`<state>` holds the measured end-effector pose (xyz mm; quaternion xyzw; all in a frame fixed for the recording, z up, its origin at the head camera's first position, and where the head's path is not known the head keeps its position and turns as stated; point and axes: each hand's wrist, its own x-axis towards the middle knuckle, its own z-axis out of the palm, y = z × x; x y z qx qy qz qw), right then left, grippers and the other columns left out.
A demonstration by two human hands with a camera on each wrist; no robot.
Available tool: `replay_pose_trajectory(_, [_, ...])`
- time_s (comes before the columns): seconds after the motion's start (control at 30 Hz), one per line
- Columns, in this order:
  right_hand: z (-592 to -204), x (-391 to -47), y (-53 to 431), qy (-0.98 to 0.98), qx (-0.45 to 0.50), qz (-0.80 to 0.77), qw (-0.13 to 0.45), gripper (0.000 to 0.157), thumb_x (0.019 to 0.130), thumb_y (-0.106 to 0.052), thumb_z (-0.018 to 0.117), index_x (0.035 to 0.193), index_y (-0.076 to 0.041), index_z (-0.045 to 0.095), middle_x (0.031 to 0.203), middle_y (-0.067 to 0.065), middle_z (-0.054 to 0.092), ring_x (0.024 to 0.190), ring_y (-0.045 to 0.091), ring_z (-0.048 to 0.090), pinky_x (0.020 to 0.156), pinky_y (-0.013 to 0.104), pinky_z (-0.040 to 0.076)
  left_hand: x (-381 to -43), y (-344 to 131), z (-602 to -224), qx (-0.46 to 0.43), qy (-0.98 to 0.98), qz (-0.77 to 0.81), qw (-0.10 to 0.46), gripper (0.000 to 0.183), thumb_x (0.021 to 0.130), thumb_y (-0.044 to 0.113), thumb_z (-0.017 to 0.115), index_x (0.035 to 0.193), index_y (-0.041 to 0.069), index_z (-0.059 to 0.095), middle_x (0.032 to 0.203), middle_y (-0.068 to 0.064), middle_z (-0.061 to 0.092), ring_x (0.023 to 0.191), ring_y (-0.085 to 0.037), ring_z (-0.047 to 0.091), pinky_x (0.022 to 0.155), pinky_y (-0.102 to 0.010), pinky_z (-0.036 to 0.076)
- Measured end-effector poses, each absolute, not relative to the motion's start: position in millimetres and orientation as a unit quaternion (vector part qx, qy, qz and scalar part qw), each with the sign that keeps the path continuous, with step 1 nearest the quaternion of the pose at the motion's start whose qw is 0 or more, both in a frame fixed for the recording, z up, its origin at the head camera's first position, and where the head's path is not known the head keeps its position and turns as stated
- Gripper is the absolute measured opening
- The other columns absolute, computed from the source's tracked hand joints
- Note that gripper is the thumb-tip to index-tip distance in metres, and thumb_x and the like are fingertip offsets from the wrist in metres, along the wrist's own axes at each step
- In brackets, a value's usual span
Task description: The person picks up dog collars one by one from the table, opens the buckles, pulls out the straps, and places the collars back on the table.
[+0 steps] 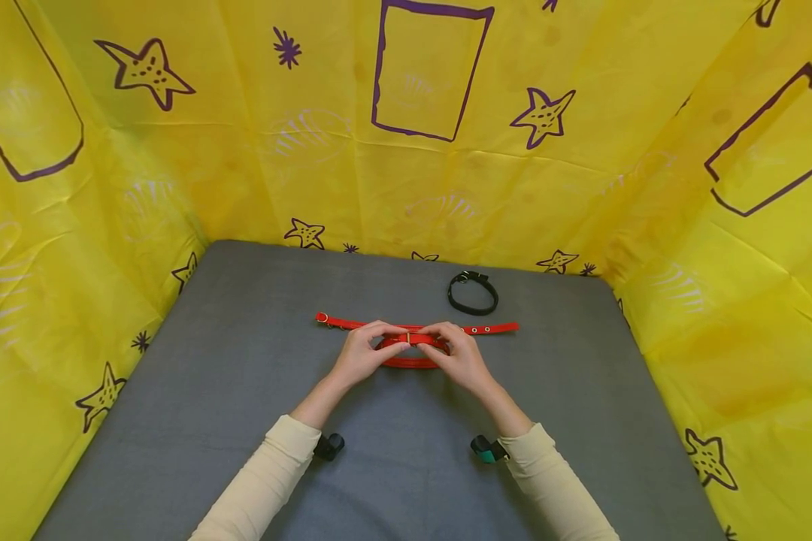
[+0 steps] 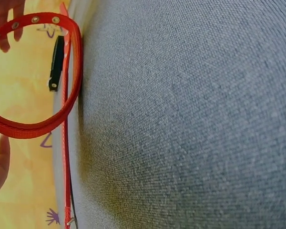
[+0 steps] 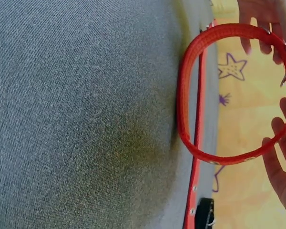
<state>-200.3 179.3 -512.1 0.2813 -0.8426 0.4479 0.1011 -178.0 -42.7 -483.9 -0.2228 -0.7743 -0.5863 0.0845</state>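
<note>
The left hand [image 1: 364,353] and right hand [image 1: 462,359] each pinch the looped red collar [image 1: 409,363] between thumb and fingers, one either side of its buckle [image 1: 409,339]. The loop sits between both hands. A flat red strap [image 1: 490,329] lies just beyond them. Judged light, pliable, springy enough to stay round, not fragile; best held on the band close beside the buckle.

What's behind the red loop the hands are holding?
A straight red strap lies behind the loop, with a black collar farther back. The left hand and right hand hide parts of the strap.
</note>
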Motion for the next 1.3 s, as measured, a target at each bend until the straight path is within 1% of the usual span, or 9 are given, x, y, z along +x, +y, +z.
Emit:
replay_pose_trajectory(0.07, [-511.6,-200.0,180.6,-0.845,0.276,0.446,0.102,0.021,0.087,-0.018,0.076,0.106,-0.015,0.071,0.096,-0.004,0.066,0.077,0.017,0.051,0.064,0.038,0.046,-178.9,-42.9,-486.9,-0.217,-0.776,-0.586,0.086,0.026,0.081,0.003,0.078,0.105,-0.003,0.072,0.097,-0.016,0.07,0.084,-0.04,0.06,0.067,-0.053,0.046])
replay_pose_trajectory(0.17, [-510.2,-199.2,182.7,-0.849,0.267,0.445,0.1,0.021,0.087,-0.02,0.076,0.106,-0.016,0.071,0.096,-0.005,0.066,0.078,0.015,0.052,0.063,0.039,0.046,-184.3,-44.9,-499.5,-0.214,-0.778,-0.583,0.092,0.026,0.082,0.009,0.078,0.107,0.003,0.074,0.097,-0.008,0.071,0.081,-0.033,0.059,0.064,-0.043,0.044])
replay_pose_trajectory(0.3, [-509.5,-198.7,186.1,-0.851,0.258,0.447,0.095,0.02,0.088,-0.019,0.075,0.106,-0.015,0.071,0.097,-0.006,0.066,0.082,0.016,0.056,0.065,0.038,0.049,-194.0,-49.5,-520.0,-0.214,-0.782,-0.578,0.094,0.027,0.083,0.02,0.079,0.109,0.013,0.075,0.098,0.002,0.071,0.08,-0.019,0.058,0.065,-0.037,0.046])
replay_pose_trajectory(0.53, [-509.3,-198.8,195.9,-0.842,0.246,0.466,0.115,0.022,0.087,-0.013,0.076,0.108,-0.013,0.071,0.1,-0.002,0.069,0.09,0.018,0.061,0.077,0.038,0.053,-195.6,-59.1,-526.5,-0.2,-0.782,-0.581,0.1,0.026,0.084,0.021,0.078,0.109,0.015,0.074,0.099,0.005,0.071,0.081,-0.018,0.059,0.069,-0.043,0.049])
replay_pose_trajectory(0.67, [-513.0,-199.9,205.3,-0.835,0.242,0.474,0.14,0.022,0.086,-0.008,0.075,0.108,-0.012,0.071,0.101,0.002,0.07,0.091,0.02,0.063,0.079,0.043,0.054,-195.1,-66.7,-527.6,-0.195,-0.782,-0.581,0.117,0.027,0.084,0.018,0.078,0.11,0.013,0.074,0.099,0.0,0.071,0.084,-0.021,0.06,0.072,-0.05,0.049])
replay_pose_trajectory(0.83, [-512.6,-197.0,217.5,-0.841,0.217,0.472,0.149,0.021,0.087,-0.007,0.074,0.107,-0.011,0.071,0.101,0.002,0.07,0.092,0.019,0.062,0.08,0.045,0.052,-194.6,-77.9,-528.1,-0.18,-0.794,-0.565,0.138,0.03,0.083,0.017,0.08,0.112,0.014,0.073,0.103,0.001,0.071,0.093,-0.018,0.061,0.079,-0.052,0.047])
replay_pose_trajectory(1.07, [-519.9,-195.0,236.4,-0.85,0.191,0.458,0.177,0.017,0.085,-0.002,0.074,0.102,-0.006,0.072,0.098,0.003,0.07,0.083,0.021,0.064,0.076,0.031,0.054,-193.7,-93.0,-532.7,-0.166,-0.809,-0.541,0.159,0.031,0.081,0.012,0.08,0.111,0.012,0.074,0.101,0.0,0.072,0.09,-0.018,0.061,0.076,-0.049,0.048])
replay_pose_trajectory(1.2, [-529.3,-194.8,247.1,-0.853,0.172,0.456,0.184,0.016,0.086,-0.001,0.072,0.101,-0.004,0.073,0.097,0.004,0.071,0.08,0.016,0.064,0.069,0.019,0.052,-192.0,-99.8,-534.9,-0.151,-0.809,-0.548,0.148,0.033,0.081,0.008,0.08,0.114,0.01,0.072,0.102,-0.003,0.072,0.087,-0.019,0.064,0.08,-0.045,0.053])
replay_pose_trajectory(1.3, [-533.8,-193.2,254.2,-0.855,0.147,0.466,0.173,0.015,0.087,-0.003,0.072,0.102,-0.006,0.073,0.097,0.004,0.071,0.082,0.015,0.064,0.067,0.015,0.051,-191.2,-105.2,-536.3,-0.138,-0.812,-0.549,0.138,0.034,0.083,0.006,0.078,0.116,0.01,0.071,0.104,-0.004,0.071,0.085,-0.017,0.065,0.082,-0.041,0.055])
